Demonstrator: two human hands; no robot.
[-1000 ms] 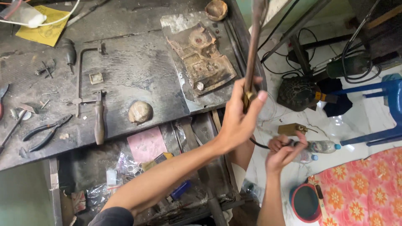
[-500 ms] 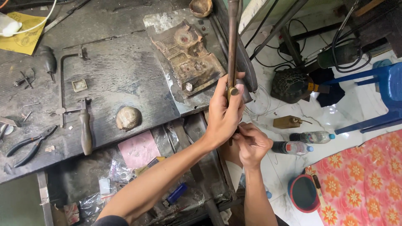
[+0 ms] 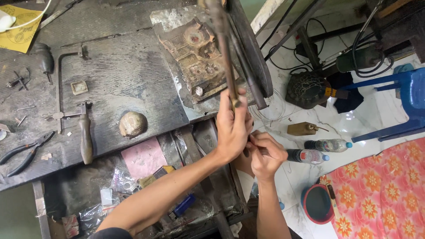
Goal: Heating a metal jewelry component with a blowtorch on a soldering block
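- Big picture first: the dark, scarred wooden tabletop [image 3: 133, 75] fills the left of the view, with a blue plastic chair [image 3: 398, 106] out on the white floor to the right.
- On the tabletop's right end sits a rusty, embossed metal die plate [image 3: 195, 62], just beside the action.
- And here's the main thing: a long, thin rust-brown metal rod [image 3: 223, 53], standing nearly upright off the tabletop's right edge, its top running out of view.
- Left hand [image 3: 232, 128] is closed tight round the rod's lower end, fingers wrapped, holding it up.
- Right hand [image 3: 265, 155] is tucked in just below and touching the left, fingers curled on a small dark piece at the rod's foot; what that piece is, I can't tell.
- Step in hand, as I read it: steadying the rod while the right hand works its lower end. Any next move there calls for a firm left grip and a fine touch from the right fingers.
- Untouched: a wooden-handled saw frame [image 3: 84, 137], a round pale stone-like lump [image 3: 133, 124] and black pliers [image 3: 24, 152].
- Against a second ago: the right hand was well apart then, down near the clear plastic bottles [image 3: 327, 145]; now it has closed in under the left, and the rod leans a little more to the left.
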